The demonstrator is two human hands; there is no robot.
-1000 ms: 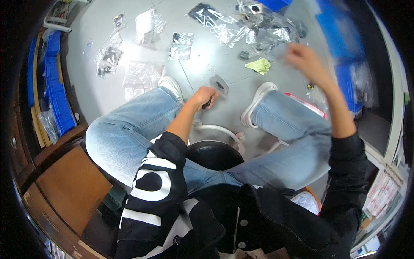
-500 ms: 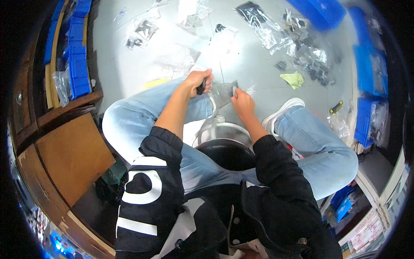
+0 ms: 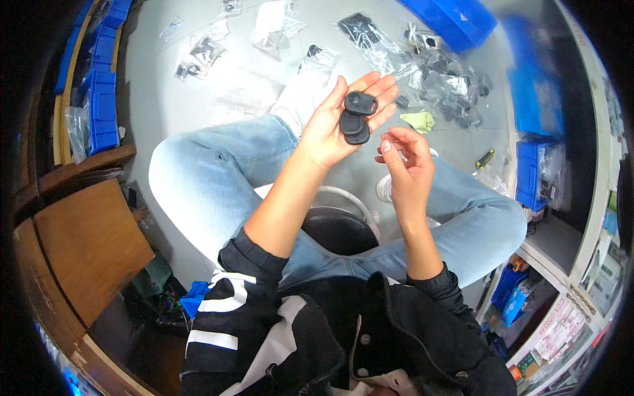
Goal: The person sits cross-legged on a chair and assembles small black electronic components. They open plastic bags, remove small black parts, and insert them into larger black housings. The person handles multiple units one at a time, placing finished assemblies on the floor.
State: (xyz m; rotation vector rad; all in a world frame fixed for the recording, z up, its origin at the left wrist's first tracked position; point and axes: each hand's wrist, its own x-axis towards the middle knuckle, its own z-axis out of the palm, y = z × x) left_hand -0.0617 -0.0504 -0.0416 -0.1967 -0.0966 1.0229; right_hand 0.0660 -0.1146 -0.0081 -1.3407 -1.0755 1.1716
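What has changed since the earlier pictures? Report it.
Since half a second ago, the left hand shifted right and opened from a fist, palm up, showing black pieces. The right hand also shifted right and let go of the clear bag. The yellow-green cloth stayed on the floor.

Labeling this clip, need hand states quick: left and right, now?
Left hand: open, palm up, black fob-like pieces resting on it.
Right hand: partly open, fingers loosely curled beside the left, nothing visibly held.
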